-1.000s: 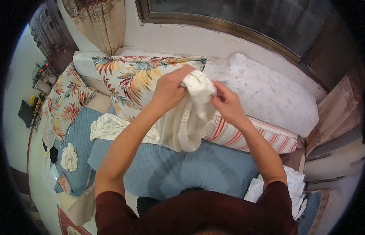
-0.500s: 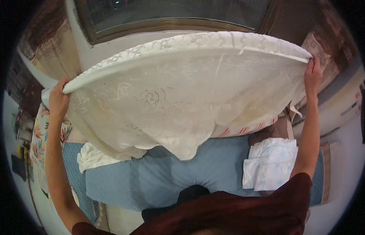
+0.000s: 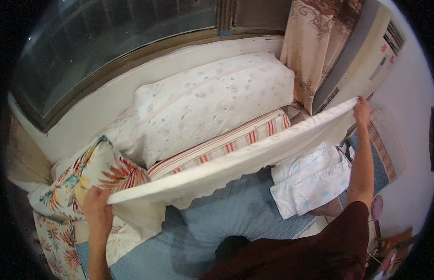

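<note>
A cream-white patterned cloth [image 3: 235, 162] is stretched taut between my two hands, its upper edge folded into a long band and its lower part hanging loose. My left hand [image 3: 97, 205] grips one end, low beside a leaf-print pillow [image 3: 86, 175]. At the far right, higher up, my right hand [image 3: 361, 112] has its fingers closed on the other end. Beneath the cloth spreads a blue quilted cover [image 3: 212, 205]. Close to my right forearm lies a folded white cloth with pale blue spots [image 3: 310, 179].
Behind the cloth sit a red-striped cushion [image 3: 249, 137] and a large white floral-print cushion [image 3: 217, 102], below a dark window [image 3: 124, 46]. A brown-and-beige curtain [image 3: 310, 42] hangs beside a tall cream appliance [image 3: 361, 70] at the right.
The cloth has come down from in front of the window, uncovering the cushions behind it. Both hands are lower, the left much more so. My view has turned to the right.
</note>
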`<state>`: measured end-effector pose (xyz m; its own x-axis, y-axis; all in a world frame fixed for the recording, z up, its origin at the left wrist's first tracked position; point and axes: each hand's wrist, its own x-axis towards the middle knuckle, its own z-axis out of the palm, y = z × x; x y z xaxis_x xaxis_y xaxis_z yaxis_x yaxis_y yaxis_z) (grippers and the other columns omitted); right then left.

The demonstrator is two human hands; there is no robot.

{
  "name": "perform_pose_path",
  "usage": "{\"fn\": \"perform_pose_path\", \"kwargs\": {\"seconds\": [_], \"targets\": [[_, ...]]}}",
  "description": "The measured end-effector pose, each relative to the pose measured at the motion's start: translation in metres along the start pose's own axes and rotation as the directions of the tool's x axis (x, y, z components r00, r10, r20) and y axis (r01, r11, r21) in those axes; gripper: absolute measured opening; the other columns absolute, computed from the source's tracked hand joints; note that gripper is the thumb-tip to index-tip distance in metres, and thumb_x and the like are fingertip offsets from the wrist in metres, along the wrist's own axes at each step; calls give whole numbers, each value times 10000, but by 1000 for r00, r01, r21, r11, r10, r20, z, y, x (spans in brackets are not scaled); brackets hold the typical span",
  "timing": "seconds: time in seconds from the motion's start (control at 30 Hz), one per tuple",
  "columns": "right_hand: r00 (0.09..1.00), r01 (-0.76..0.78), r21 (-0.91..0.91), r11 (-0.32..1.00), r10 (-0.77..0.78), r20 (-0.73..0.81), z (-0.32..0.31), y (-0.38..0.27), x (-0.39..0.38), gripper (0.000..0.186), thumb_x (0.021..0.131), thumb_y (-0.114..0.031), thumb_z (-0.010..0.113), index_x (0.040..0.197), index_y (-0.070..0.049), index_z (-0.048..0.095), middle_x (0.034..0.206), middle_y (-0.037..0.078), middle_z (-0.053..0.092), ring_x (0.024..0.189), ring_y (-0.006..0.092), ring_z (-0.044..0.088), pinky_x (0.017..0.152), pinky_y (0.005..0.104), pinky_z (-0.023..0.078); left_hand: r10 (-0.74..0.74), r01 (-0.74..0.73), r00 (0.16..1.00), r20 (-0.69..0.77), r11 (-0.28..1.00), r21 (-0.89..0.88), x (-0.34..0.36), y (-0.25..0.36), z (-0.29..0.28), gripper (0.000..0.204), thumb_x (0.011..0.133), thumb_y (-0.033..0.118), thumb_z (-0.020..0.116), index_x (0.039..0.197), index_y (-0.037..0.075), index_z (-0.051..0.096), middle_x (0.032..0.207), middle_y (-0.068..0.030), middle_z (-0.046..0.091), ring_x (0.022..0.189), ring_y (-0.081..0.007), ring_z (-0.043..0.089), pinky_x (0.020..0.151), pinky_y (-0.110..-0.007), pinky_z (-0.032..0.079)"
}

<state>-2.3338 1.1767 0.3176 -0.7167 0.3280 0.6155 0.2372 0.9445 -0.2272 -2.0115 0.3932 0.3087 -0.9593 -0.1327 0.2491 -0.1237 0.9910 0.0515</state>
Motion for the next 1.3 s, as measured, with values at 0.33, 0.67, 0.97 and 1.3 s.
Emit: {"fn": "perform_pose_path", "kwargs": {"seconds": [0.33,0.67,0.97,1.3], "targets": [[982,-189,706,682,136,131,144,-219,32,275,811,-208,511,972,-28,640,883,174,640,824,259,631,722,361,482,-640,296,768,-14,374,-879,103,-135,46,53,809,13,488,784,59,492,624,-11,477,470,-88,470,410,-203,374],[952,119,359,926,-209,224,248,-363,6,863,760,-534,540,1381,-38,206,1383,201,304,1319,333,201,1025,550,161,-607,301,752,-256,662,-686,166,-203,157,190,828,189,558,867,12,499,772,-44,495,682,-120,442,609,-254,374],[882,-5,479,878,-222,415,262,-337,51,907,648,-657,594,1265,-21,400,1295,196,429,1229,334,364,991,519,243,-536,404,747,-393,836,-372,196,-153,222,295,860,224,533,1049,-3,546,984,-147,542,835,-237,529,737,-310,428],[955,235,214,948,-266,134,231,-356,47,542,809,-475,503,1180,-79,493,1228,125,493,1173,284,418,878,552,327,-397,285,876,-275,885,-368,213,-141,267,388,841,125,540,1145,-99,450,1030,-218,545,892,-317,558,775,-358,442]]}}
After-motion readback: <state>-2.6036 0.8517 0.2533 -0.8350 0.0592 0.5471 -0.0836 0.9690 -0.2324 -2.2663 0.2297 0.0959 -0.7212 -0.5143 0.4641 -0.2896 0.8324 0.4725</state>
